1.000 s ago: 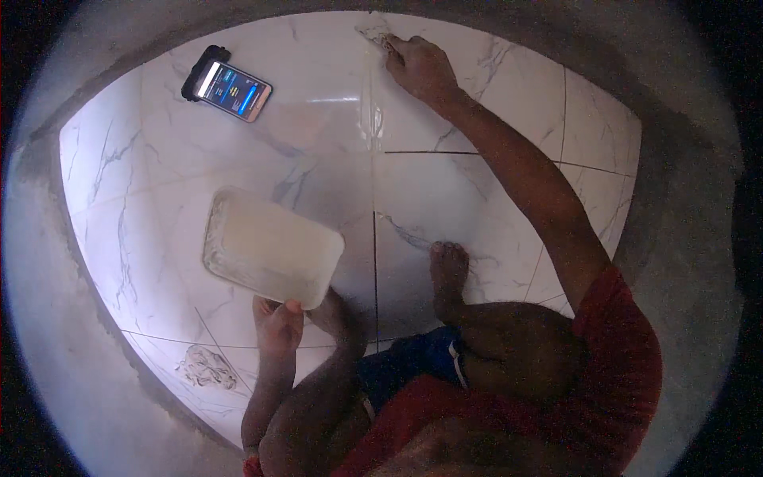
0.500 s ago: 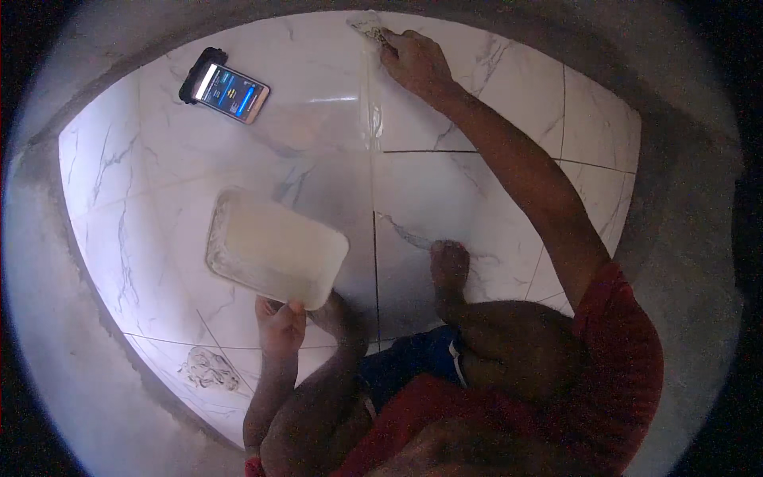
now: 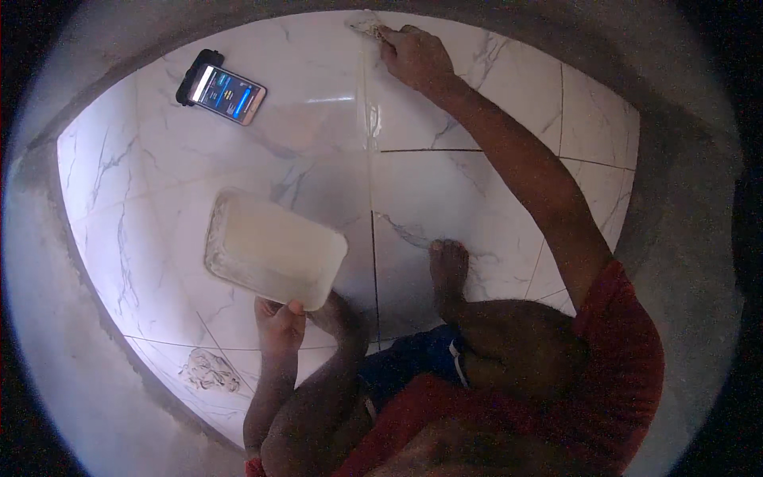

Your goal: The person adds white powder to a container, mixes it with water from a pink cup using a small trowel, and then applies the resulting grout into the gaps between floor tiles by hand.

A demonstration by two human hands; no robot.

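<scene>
Far from me, near the upper edge of the tiles, my right hand (image 3: 417,60) is closed on a small putty knife (image 3: 366,30) whose blade is smeared with whitish paste. The blade is at the floor, over the joint between two white marbled tiles (image 3: 433,187). Wet pale grout (image 3: 372,119) lines part of that joint below it. My left hand (image 3: 280,324) grips the near rim of a rectangular whitish plastic tub (image 3: 327,288), tilted so its inside shows, with paste residue along its left wall. The left thumb is over the rim; the other fingers are partly hidden.
A lit phone (image 3: 230,94) with a black holder (image 3: 195,78) lies on the tiles at the far left. A crumpled, stained cloth (image 3: 208,370) is at the near left. My bare foot (image 3: 449,266) rests mid-floor. Grey walls (image 3: 683,183) curve around the tiled area.
My right hand and the putty knife have barely shifted at the far joint. The tub stays in my left hand, almost unmoved. The whole view has slid very slightly.
</scene>
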